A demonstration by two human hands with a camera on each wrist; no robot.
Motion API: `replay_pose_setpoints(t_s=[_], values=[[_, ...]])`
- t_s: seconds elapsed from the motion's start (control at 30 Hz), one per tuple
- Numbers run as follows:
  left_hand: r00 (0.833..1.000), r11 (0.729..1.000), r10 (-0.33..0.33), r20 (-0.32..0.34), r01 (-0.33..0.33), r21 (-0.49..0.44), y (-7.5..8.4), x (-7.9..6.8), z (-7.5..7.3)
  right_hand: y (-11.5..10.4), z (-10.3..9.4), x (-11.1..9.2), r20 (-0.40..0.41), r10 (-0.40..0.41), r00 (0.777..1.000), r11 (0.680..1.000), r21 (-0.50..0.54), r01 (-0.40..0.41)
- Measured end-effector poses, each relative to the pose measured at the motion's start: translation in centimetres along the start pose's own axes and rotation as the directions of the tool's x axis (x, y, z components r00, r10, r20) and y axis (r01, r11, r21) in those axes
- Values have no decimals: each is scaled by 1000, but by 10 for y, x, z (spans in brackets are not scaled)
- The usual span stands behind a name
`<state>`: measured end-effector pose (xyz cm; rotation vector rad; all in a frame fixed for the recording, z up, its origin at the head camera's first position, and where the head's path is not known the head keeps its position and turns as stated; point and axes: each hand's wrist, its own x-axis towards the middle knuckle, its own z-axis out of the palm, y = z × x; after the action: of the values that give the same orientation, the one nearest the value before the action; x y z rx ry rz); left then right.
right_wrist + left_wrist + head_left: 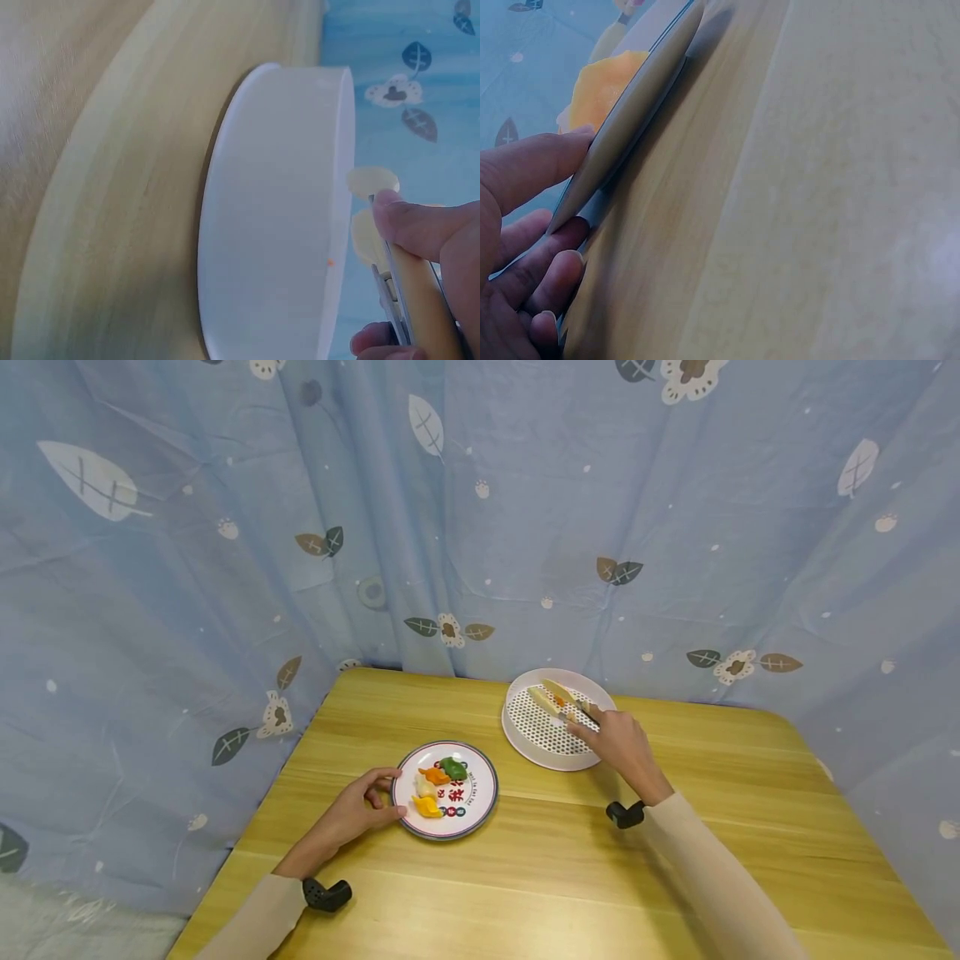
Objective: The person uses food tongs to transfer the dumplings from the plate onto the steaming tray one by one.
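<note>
My left hand (356, 808) grips the left rim of a round white plate (482, 797), thumb over the edge and fingers beneath it in the left wrist view. A green dumpling (453, 767), an orange dumpling (435, 775), a whitish dumpling (424, 787) and a yellow dumpling (427, 807) lie in a row on it. My right hand (624, 745) holds tongs (420, 296) with cream-coloured tips, reaching over the white steamer tray (277, 202). Between the spread tong arms, a small orange piece (559, 701) shows above the tray's perforated base.
The wooden table (525, 877) carries the plate left of centre and the steamer tray at the back. Behind its far edge hangs a blue patterned curtain (525, 527). A black wrist camera (326, 895) is on the left wrist, another black camera (626, 814) on the right.
</note>
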<state>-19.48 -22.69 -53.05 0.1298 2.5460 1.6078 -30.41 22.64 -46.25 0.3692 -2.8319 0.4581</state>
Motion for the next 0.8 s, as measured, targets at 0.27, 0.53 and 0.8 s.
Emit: replay_pose_setpoints(t_s=[0.27,0.53,0.8], values=[[1000,1000,-5,-3,5,1,1,0,0,-14,-7,-12,-27,-39,999,998,48,40],[1000,1000,-10,-3,10,-11,3,-2,1,-27,-8,-22,-53,-85,995,994,60,89],[1000,1000,-7,-2,7,-18,3,-1,0,-40,-7,-34,-55,-138,989,988,62,141]])
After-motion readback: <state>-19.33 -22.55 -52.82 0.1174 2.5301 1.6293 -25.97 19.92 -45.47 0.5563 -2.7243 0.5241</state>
